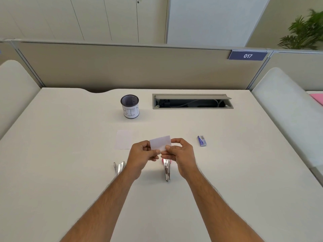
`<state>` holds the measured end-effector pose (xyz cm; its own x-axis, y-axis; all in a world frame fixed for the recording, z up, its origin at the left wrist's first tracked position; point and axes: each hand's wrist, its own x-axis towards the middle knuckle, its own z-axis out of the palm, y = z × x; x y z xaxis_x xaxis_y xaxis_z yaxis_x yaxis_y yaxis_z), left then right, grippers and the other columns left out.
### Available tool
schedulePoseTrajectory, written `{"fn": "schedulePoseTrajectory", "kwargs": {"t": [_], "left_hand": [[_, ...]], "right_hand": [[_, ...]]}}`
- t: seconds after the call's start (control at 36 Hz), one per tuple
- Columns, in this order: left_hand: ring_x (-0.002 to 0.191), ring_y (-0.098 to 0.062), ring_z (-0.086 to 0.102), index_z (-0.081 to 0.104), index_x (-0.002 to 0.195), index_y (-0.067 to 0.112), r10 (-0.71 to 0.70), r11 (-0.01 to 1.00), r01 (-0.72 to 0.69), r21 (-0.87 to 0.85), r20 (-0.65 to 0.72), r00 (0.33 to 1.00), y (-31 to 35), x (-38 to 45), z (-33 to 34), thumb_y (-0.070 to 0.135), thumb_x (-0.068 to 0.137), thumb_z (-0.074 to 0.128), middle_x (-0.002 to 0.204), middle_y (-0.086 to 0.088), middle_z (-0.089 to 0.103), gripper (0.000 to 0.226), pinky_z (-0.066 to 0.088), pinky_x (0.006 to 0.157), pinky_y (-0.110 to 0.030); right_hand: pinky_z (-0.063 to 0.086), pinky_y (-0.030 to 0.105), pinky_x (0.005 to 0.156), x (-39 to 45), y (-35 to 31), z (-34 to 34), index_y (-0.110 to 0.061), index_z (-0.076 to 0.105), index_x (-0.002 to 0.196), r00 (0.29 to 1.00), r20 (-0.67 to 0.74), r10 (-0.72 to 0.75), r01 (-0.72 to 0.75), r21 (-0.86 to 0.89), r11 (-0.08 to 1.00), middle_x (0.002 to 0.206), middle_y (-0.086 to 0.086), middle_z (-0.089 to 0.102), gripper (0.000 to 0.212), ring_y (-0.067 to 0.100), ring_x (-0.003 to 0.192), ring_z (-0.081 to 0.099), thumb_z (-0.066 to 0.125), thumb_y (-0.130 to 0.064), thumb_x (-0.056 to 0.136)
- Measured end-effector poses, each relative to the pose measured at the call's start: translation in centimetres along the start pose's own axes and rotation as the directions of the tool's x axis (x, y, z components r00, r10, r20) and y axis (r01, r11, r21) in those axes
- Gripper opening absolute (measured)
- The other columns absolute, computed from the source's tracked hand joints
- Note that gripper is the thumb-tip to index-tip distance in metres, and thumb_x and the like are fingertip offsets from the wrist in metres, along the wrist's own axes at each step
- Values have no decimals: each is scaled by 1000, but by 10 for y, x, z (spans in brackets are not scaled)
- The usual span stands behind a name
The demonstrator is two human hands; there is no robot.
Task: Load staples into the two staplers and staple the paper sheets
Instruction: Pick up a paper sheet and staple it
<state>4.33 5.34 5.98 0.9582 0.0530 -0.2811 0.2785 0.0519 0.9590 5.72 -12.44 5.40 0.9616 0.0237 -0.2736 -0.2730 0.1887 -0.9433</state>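
My left hand (142,152) and right hand (178,151) each pinch the small paper (160,143) above the counter (70,154). I should line up its edges, then slide it into the pink stapler (167,169) at 6 o'clock.

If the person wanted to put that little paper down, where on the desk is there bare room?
Bare desk stretches left of the flat sheet and the left stapler. More lies right of the staple box, and between the cup and the hands. It is crowded under the left hand and right hand, where the pink stapler lies.
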Motion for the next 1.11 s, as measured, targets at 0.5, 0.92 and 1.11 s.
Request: {"fn": "schedulePoseTrajectory", "kwargs": {"t": [0.5,0.92,1.11], "left_hand": [[76,-19,63,74,88,11,36,939,-53,339,56,998,6,4,-11,10,93,70,85,-10,73,6,57,65,-29],[80,-16,61,73,86,15,51,962,8,272,-209,977,-4,3,-14,-2,84,63,86,-1,72,20,45,69,-25],[80,-16,62,72,86,15,51,973,8,232,-246,968,-7,5,-16,-2,84,65,88,-4,73,18,46,72,-27]], "right_hand": [[58,30,59,-2,2,-4,-5,69,85,997,3,-83,78,-351,933,67,10,73,12,21,59,71,80,-6,80],[44,33,77,-17,58,18,-12,48,124,966,-257,30,-251,-906,341,126,7,49,48,26,121,49,65,-42,91],[54,41,76,-12,50,8,-10,61,104,979,-204,23,-163,-705,690,94,4,67,18,21,83,62,58,-27,101]]}}
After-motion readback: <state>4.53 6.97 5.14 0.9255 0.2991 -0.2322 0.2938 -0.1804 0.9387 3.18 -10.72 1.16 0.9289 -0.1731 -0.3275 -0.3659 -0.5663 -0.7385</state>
